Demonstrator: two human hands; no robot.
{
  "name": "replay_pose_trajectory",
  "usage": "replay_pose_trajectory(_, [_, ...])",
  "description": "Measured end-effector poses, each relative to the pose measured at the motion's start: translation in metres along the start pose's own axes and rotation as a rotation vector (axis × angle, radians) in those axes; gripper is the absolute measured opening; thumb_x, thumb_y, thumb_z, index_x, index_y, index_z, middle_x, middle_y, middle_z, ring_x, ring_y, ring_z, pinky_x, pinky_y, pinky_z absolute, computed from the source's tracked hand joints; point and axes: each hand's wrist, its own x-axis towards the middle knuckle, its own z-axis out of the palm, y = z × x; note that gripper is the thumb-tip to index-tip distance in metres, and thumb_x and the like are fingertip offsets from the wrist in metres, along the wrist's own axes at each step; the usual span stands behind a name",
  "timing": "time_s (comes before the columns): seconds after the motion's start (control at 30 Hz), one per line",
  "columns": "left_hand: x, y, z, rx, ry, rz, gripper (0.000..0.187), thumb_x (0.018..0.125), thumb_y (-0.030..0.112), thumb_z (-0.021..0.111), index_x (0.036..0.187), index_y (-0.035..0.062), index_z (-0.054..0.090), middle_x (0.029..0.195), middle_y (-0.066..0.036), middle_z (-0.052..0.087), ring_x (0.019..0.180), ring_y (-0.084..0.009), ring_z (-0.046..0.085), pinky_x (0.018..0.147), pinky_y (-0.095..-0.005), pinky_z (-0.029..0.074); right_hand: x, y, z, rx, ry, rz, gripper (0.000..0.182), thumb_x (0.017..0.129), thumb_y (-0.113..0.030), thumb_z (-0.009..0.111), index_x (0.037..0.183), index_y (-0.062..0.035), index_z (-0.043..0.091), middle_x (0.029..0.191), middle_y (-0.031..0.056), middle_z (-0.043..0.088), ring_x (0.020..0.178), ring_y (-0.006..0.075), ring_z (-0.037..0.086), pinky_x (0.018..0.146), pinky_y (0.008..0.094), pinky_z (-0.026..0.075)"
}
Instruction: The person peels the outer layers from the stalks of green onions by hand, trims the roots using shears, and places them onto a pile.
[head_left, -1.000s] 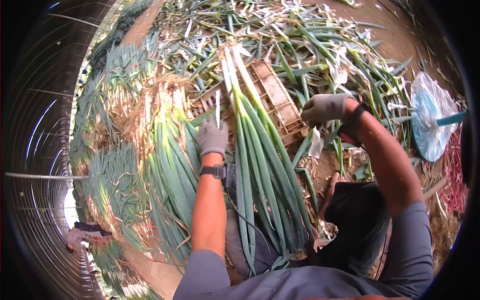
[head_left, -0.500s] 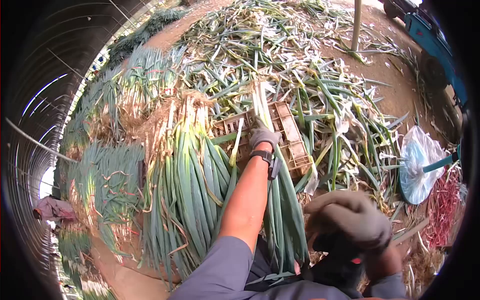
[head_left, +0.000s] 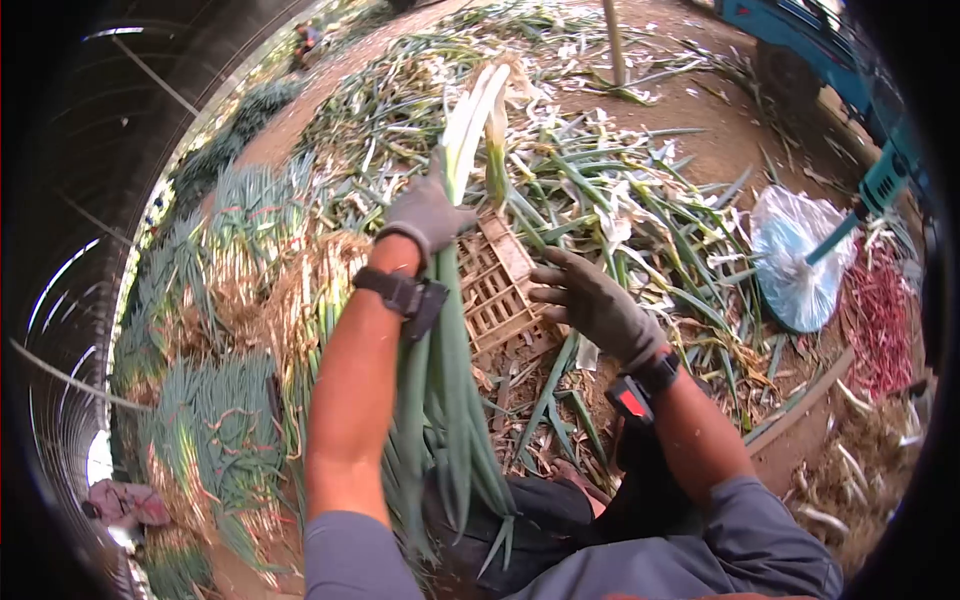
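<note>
My left hand (head_left: pixel 425 212), in a grey glove, is closed around a few long green onions (head_left: pixel 468 130). Their white root ends point up and away, and the green leaves hang down toward my lap. A yellowish outer leaf (head_left: pixel 496 165) hangs loose beside the white stalks, near the root end. My right hand (head_left: pixel 600 305), also gloved, is off to the right with its fingers apart and nothing in them. Between and below the hands is a slatted plastic crate (head_left: pixel 490 290), partly covered by the onions and my left arm.
Trimmed leaves (head_left: pixel 600 190) are heaped ahead. Tied onion bundles (head_left: pixel 215 410) stand at left, beside more onions (head_left: pixel 330 300). At right are a plastic bag (head_left: pixel 800 265) around a blue tool's tube, red ties (head_left: pixel 878 325), a pole (head_left: pixel 614 45) and a blue vehicle (head_left: pixel 800 40).
My left hand has lifted the onions up and left, off the crate. My right hand has risen from my lap toward them and spread its fingers. The view has shifted too.
</note>
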Motion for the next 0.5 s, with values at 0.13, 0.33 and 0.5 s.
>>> replay_pose_trajectory(0.13, [-0.073, 0.058, -0.059, 0.331, 0.06, 0.136, 0.109, 0.085, 0.035, 0.073, 0.167, 0.0122, 0.005, 0.147, -0.031, 0.048, 0.116, -0.041, 0.067, 0.101, -0.0435, 0.055, -0.006, 0.0, 0.02, -0.082, -0.113, -0.121, 0.067, 0.108, -0.043, 0.05, 0.163, -0.0117, 0.027, 0.155, 0.013, 0.048, 0.136, 0.0264, 0.054, 0.111, 0.0427, 0.047])
replay_pose_trajectory(0.33, [-0.17, 0.081, -0.005, 0.733, 0.039, 0.35, 0.088, 0.092, 0.018, 0.066, 0.166, 0.0196, 0.017, 0.125, -0.025, 0.057, 0.098, -0.0345, 0.073, 0.081, -0.044, 0.06, -0.024, 0.006, 0.04, 0.233, -0.076, -0.256, 0.051, 0.108, -0.046, 0.05, 0.145, -0.0111, 0.044, 0.14, 0.0094, 0.055, 0.132, 0.0241, 0.053, 0.118, 0.0482, 0.04])
replay_pose_trajectory(0.5, [-0.23, 0.081, 0.035, 0.474, -0.167, 0.272, 0.09, 0.09, 0.027, 0.073, 0.165, 0.0199, 0.023, 0.131, -0.022, 0.058, 0.116, -0.0351, 0.067, 0.092, -0.044, 0.057, -0.031, 0.03, 0.026, 0.347, 0.272, -0.248, 0.041, 0.106, -0.042, 0.056, 0.125, -0.0058, 0.06, 0.117, 0.0129, 0.07, 0.111, 0.0274, 0.069, 0.105, 0.0468, 0.054])
